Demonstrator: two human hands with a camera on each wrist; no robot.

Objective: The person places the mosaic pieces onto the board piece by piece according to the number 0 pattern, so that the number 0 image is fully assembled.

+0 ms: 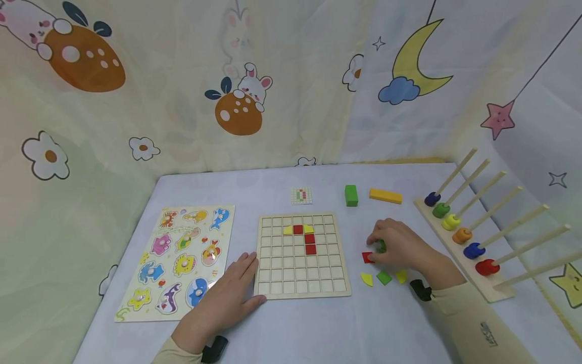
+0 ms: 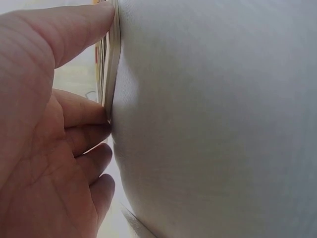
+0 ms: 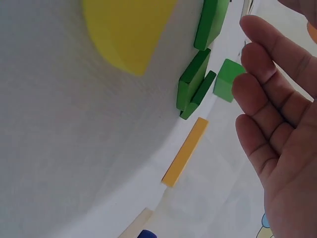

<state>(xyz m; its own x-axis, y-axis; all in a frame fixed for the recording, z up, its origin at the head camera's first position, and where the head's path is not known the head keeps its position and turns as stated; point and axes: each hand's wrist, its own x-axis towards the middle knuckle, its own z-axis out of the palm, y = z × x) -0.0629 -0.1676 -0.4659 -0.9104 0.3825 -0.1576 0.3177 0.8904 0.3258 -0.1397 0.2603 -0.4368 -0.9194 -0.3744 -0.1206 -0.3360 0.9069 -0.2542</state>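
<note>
My left hand [image 1: 232, 288] rests along the left side of a wooden grid board [image 1: 282, 278], thumb at its near left corner. In the left wrist view the thumb and fingers touch the board's edge [image 2: 114, 64]. On the grid lie two yellow quarter-round tiles and several red square tiles [image 1: 310, 238]. My right hand [image 1: 400, 245] hovers low over loose tiles, its thumb right at a red square tile [image 1: 367, 257]. Green tiles [image 1: 381, 246] lie partly hidden under its fingers. The right wrist view shows slightly bent fingers [image 3: 257, 94] beside green tiles [image 3: 193, 79], nothing between them.
Closer to me lie yellow quarter-round tiles [image 1: 366, 279] and a green square tile [image 1: 384, 277]. Behind the board are a small pattern card [image 1: 301, 195], a green block [image 1: 351, 195] and a yellow-orange block [image 1: 385, 196]. An animal puzzle [image 1: 154, 242] is left; a pegged bead stand [image 1: 454, 247] is right.
</note>
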